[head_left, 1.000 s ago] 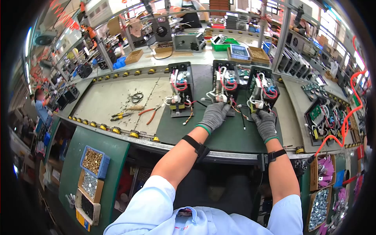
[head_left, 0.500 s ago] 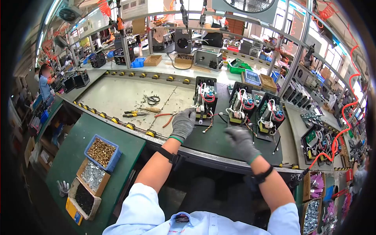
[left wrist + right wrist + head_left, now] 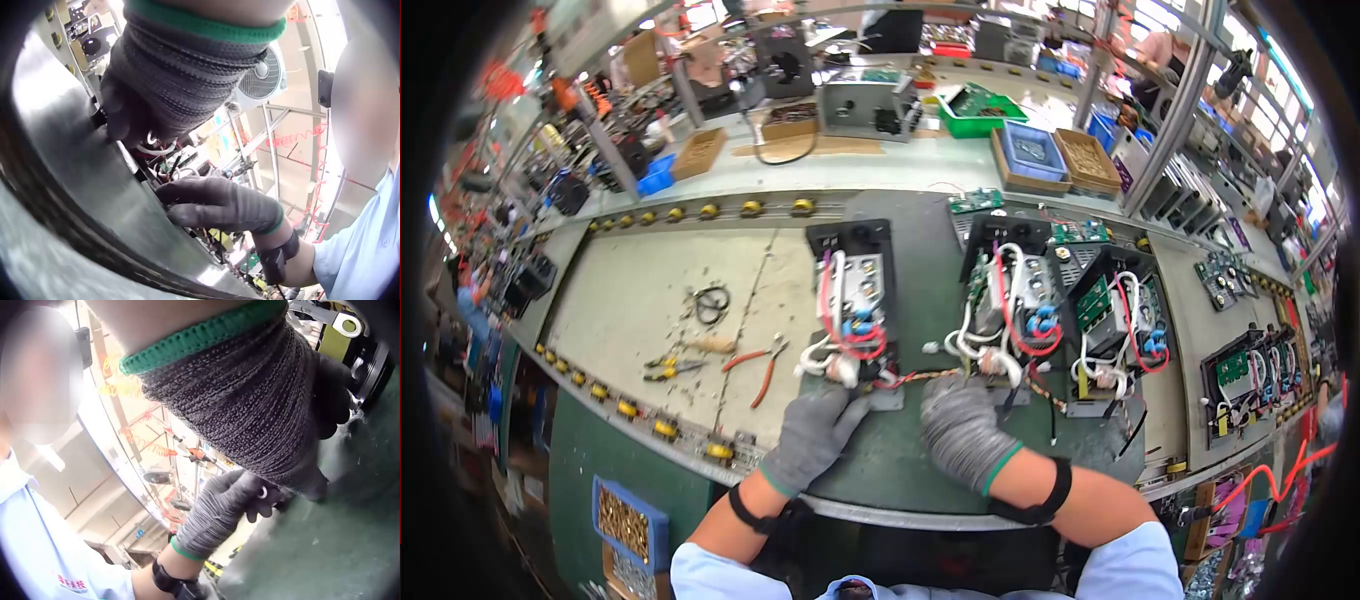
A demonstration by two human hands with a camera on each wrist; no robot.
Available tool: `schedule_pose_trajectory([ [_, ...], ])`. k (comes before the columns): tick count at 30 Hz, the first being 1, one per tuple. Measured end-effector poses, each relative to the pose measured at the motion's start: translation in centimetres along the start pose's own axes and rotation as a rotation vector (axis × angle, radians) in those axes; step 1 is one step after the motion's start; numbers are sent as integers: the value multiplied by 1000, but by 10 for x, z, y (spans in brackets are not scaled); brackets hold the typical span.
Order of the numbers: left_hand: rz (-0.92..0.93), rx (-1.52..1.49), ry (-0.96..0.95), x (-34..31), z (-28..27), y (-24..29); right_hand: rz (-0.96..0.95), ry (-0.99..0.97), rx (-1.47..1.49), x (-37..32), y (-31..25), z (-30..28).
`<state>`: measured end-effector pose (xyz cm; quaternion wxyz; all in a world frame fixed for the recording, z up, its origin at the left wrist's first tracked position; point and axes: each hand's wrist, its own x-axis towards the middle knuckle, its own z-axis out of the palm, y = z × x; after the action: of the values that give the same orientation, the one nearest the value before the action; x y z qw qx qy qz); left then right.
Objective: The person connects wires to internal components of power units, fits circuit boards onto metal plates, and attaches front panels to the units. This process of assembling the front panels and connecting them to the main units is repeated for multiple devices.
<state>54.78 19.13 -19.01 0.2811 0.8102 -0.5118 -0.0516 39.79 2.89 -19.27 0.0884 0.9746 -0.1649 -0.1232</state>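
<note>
Three black-framed electronic units with wires stand on the green mat: the left unit (image 3: 860, 290), the middle unit (image 3: 1025, 290) and the right unit (image 3: 1115, 320). My gloved left hand (image 3: 815, 435) is at the left unit's near edge; in the right wrist view the left hand (image 3: 215, 512) has bent fingers around its front part, the contact partly hidden. At the near left corner of the middle unit is my right hand (image 3: 968, 430), beside twisted wires. The left wrist view shows the right hand (image 3: 219, 203) with nearly straight fingers touching the unit's edge.
Left on the bench lie red-handled pliers (image 3: 755, 370), yellow-handled pliers (image 3: 672, 368) and a coiled cable (image 3: 710, 303). Behind are a green tray (image 3: 982, 110) and a blue tray (image 3: 1034, 150). More units (image 3: 1250, 375) stand at the far right.
The head view has tilted down and closer. My right hand, first at the right unit and then lifted, is now at the middle unit; my left hand has gone from the middle unit to the left one.
</note>
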Motion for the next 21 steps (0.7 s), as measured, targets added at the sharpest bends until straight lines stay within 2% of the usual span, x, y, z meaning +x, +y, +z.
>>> schedule_pose_trajectory([
  [4, -21, 93, 2, 28, -2, -8, -38, -38, 217, -7, 10, -17],
  [5, -13, 91, -10, 31, -10, -3, -109, -71, 293, -15, 18, -32],
  [7, -79, 233, -217, 40, -31, 9, -295, -12, 451, -39, 44, -67],
  [8, -78, 236, -219, 50, -52, 17, -294, -10, 455, -48, 62, -92],
  [10, -88, 82, -477, 70, -109, 45, -359, -152, 641, -66, 102, -144],
  [13, -91, 75, -552, 142, -191, 95, -204, 44, 693, -77, 181, -201],
  [14, 2, 12, -470, 167, -200, 104, -131, 239, 764, -79, 207, -202],
  [15, 95, -51, -394, 192, -202, 116, 12, 470, 785, -82, 226, -211],
  [16, 218, -72, -347, 224, -194, 123, 79, 534, 800, -73, 252, -206],
  [17, 346, -90, -291, 262, -177, 129, 158, 524, 894, -62, 278, -190],
  [18, 338, 25, -385, 300, -159, 135, 239, 326, 864, -54, 306, -196],
  [19, 323, 140, -482, 336, -135, 139, 279, 300, 926, -44, 334, -176],
  [21, 277, 223, -558, 399, -68, 134, 323, 260, 1007, -15, 378, -123],
])
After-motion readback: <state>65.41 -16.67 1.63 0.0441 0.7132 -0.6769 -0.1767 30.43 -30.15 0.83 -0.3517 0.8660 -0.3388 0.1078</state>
